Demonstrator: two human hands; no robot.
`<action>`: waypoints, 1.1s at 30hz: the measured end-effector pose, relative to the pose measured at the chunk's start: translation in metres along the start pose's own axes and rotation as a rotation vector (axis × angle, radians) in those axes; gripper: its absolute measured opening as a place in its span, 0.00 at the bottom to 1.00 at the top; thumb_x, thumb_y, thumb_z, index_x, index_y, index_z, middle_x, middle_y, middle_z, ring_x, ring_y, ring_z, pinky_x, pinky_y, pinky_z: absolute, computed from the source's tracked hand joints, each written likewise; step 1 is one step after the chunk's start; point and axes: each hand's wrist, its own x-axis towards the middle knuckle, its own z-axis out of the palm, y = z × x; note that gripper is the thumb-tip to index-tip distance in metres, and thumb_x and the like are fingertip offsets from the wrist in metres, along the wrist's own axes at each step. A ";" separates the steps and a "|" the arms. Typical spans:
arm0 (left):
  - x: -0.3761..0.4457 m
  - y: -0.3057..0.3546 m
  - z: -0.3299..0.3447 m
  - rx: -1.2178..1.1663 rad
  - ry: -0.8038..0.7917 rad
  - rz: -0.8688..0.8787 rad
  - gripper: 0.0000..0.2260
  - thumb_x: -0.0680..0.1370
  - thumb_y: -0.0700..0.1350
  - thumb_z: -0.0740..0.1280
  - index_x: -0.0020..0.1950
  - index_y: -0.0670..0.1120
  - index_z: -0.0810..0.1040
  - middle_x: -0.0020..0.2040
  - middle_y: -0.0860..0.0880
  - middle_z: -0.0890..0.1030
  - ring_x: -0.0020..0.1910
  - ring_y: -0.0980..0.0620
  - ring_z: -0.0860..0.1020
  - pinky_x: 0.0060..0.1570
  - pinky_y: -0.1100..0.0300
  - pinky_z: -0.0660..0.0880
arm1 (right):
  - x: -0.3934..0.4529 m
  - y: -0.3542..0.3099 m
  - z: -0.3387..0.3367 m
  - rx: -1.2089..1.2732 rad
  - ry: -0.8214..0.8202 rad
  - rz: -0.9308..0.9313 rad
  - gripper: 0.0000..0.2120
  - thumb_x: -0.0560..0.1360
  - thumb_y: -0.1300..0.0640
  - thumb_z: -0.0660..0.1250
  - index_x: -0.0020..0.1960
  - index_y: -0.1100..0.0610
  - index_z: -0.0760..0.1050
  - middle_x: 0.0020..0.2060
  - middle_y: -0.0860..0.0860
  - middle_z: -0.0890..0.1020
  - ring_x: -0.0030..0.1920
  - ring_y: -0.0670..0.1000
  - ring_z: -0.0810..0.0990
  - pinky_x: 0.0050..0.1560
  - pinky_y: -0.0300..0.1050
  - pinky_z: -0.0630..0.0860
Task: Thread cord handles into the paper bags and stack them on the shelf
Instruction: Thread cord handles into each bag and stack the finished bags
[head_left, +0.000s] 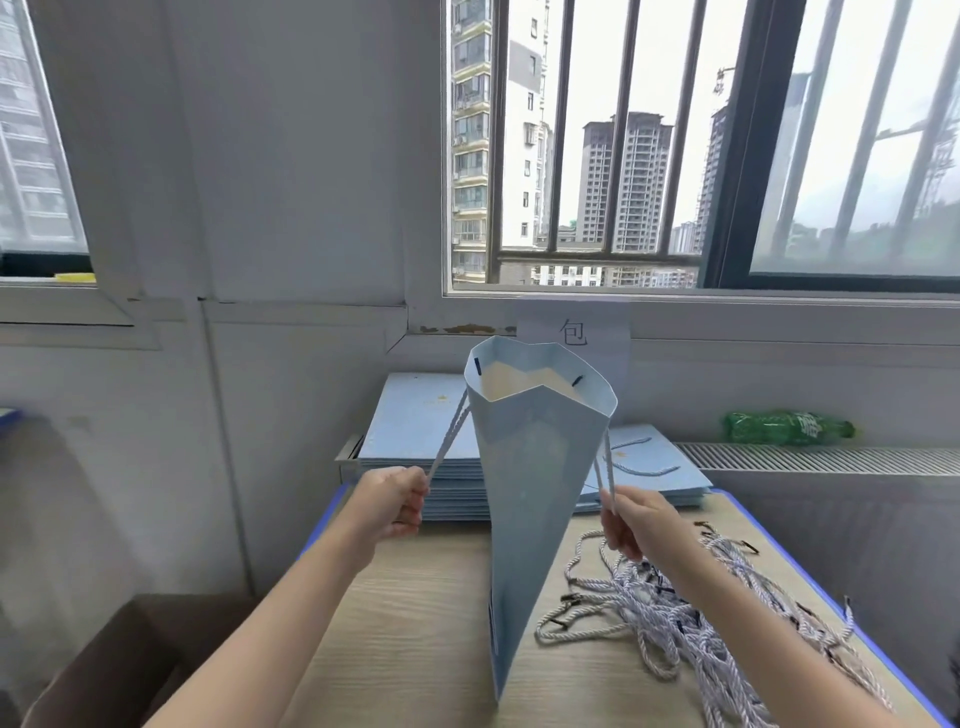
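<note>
A light blue paper bag (530, 493) stands upright on the wooden table (415, 623), its mouth spread open toward me. White cord handles run out of both its sides. My left hand (392, 501) grips the left cord (449, 436) and pulls it outward. My right hand (641, 525) pinches the right cord (605, 467) at the bag's other side. Dark cord tips show inside the bag's rim. A tangled heap of loose white cords (691, 618) lies on the table under my right forearm.
A tall stack of flat blue bags (415, 441) sits at the table's far end, with a lower stack of handled bags (654, 467) to its right. A green bottle (787, 427) lies on the radiator ledge. A cardboard box (119, 670) stands at lower left.
</note>
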 end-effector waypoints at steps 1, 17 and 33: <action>0.000 0.000 -0.001 0.005 0.000 0.002 0.10 0.75 0.38 0.62 0.34 0.44 0.71 0.27 0.50 0.69 0.26 0.52 0.68 0.30 0.62 0.69 | 0.000 0.001 0.001 -0.024 0.020 -0.006 0.18 0.81 0.60 0.55 0.32 0.61 0.69 0.23 0.52 0.74 0.21 0.46 0.66 0.23 0.37 0.62; -0.028 0.049 0.003 0.507 0.098 0.592 0.06 0.74 0.43 0.70 0.41 0.53 0.77 0.39 0.56 0.80 0.39 0.59 0.78 0.39 0.67 0.73 | -0.007 -0.079 -0.021 -0.558 0.414 -0.631 0.05 0.75 0.56 0.67 0.49 0.55 0.79 0.34 0.43 0.76 0.29 0.40 0.72 0.37 0.43 0.75; -0.060 0.061 0.012 0.268 -0.060 0.787 0.05 0.76 0.43 0.68 0.47 0.54 0.80 0.47 0.55 0.81 0.46 0.62 0.78 0.47 0.67 0.74 | -0.057 -0.137 0.016 -0.485 0.188 -0.498 0.15 0.75 0.50 0.59 0.40 0.63 0.71 0.31 0.57 0.80 0.26 0.52 0.81 0.30 0.53 0.78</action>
